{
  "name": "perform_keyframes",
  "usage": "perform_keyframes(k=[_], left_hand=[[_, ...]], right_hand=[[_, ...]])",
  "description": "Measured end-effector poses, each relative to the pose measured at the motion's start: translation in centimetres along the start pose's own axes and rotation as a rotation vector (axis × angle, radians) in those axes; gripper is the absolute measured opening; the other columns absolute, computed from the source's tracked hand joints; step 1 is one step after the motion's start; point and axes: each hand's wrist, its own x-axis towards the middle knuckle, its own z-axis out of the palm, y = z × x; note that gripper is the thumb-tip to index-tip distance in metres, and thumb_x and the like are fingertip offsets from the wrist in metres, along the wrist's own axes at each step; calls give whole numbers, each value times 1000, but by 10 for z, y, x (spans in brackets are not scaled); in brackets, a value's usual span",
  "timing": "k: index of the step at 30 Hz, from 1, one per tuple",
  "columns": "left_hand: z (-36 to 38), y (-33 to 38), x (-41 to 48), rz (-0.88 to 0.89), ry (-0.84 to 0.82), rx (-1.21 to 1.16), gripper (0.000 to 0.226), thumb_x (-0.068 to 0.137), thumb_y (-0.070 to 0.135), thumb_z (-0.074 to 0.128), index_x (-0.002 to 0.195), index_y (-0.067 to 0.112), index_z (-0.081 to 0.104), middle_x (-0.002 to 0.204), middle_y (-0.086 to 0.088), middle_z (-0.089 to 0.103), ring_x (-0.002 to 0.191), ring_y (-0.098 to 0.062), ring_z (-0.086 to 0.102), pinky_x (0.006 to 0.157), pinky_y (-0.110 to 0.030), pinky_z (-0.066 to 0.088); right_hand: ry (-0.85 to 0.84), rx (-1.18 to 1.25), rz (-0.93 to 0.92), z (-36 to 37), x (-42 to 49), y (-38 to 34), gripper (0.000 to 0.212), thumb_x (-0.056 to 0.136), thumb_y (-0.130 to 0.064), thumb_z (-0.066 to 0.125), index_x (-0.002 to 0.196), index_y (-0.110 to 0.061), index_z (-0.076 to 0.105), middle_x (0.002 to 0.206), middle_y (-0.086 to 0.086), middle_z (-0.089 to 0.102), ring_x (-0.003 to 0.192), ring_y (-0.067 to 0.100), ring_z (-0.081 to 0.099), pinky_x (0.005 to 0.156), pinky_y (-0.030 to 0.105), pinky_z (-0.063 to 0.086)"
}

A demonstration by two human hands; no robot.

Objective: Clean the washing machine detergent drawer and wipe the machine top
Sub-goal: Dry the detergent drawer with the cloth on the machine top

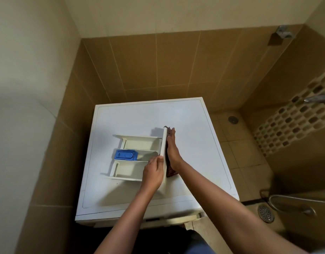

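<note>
Two hands are working on the detergent drawer, which is lying out of its slot on the machine top, compartments facing up. To the left of the fingers, the blue insert is sitting in the middle compartment, well clear of them. The left hand is pinching the near end of the drawer's front panel, thumb and fingers closed over its edge, probably bracing the drawer so it is not sliding. Just right of that panel, the right hand is lying flat with fingers extended, pressing a dark cloth against the panel's outer face; the cloth is showing beyond the fingertips and under the wrist. The flat palm is likely spreading pressure along the face. The machine top is looking not yet wiped.
</note>
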Motion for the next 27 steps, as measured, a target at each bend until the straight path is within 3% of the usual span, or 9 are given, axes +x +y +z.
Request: perform_keyframes(k=[3, 8, 9, 12, 15, 17, 19, 22, 27], left_hand=[[1, 2, 1, -85, 27, -97, 41, 104, 33, 31, 124, 9, 58, 124, -13, 62, 115, -26, 56, 91, -28, 41], [-1, 2, 2, -168, 8, -194, 46, 103, 39, 29, 135, 15, 52, 130, -9, 58, 118, -21, 53, 95, -28, 40], [-1, 3, 2, -172, 5, -202, 47, 103, 40, 29, 137, 15, 51, 133, -9, 57, 120, -22, 52, 99, -30, 39], [-1, 5, -2, -148, -7, -213, 44, 103, 42, 31, 134, 21, 52, 137, -3, 53, 125, -21, 49, 102, -29, 36], [0, 3, -4, -104, -41, -217, 32, 100, 46, 41, 112, 27, 62, 123, 6, 58, 109, -11, 55, 91, -24, 40], [1, -2, -2, -60, -37, -221, 33, 94, 51, 50, 106, 24, 65, 114, 6, 66, 99, -9, 62, 90, -30, 50], [2, -4, -2, -74, -27, -235, 20, 88, 43, 61, 98, 26, 66, 104, 4, 69, 94, -12, 67, 87, -36, 55], [0, 4, -2, -76, -20, -198, 17, 82, 16, 65, 95, 26, 62, 98, 3, 69, 91, -16, 67, 82, -33, 56], [-6, 7, -4, -46, -44, -215, 18, 90, 15, 61, 104, 27, 63, 96, 8, 71, 94, -11, 67, 83, -28, 54]], right_hand=[[-12, -16, -79, 12, -53, 17, 54, 104, -36, 20, 151, -33, -7, 157, -21, -5, 139, -13, 5, 120, 27, 8], [-14, -25, -154, 35, -117, 63, 55, 97, -50, 24, 142, -49, -7, 156, -13, 12, 144, 11, 19, 117, 30, 22], [-30, -76, -147, 34, -119, 78, 61, 95, -57, 26, 141, -52, -14, 140, -12, 30, 131, 9, 34, 107, 21, 32], [-88, -126, -68, 26, -114, 92, 70, 88, -72, 28, 139, -58, -17, 100, -17, 5, 95, -9, 25, 74, 5, 30], [43, -189, -90, 25, -112, 59, 52, 102, -48, 21, 147, -44, -4, 147, -16, 20, 139, 10, 24, 113, 26, 22], [48, -162, -58, 26, -115, 48, 58, 97, -61, 20, 149, -34, 22, 148, -6, 33, 136, 18, 32, 110, 38, 27], [14, -268, -48, 27, -122, 58, 47, 93, -61, 20, 139, -54, 27, 132, 0, 47, 121, 25, 47, 96, 33, 38], [-43, -214, 24, 25, -122, 96, 53, 92, -51, 22, 125, -77, -10, 99, -23, 29, 86, -5, 39, 74, 19, 35], [-55, -243, -21, 20, -121, 45, 50, 96, -62, 8, 142, -54, -9, 155, -10, 18, 133, 29, 37, 106, 46, 36]])
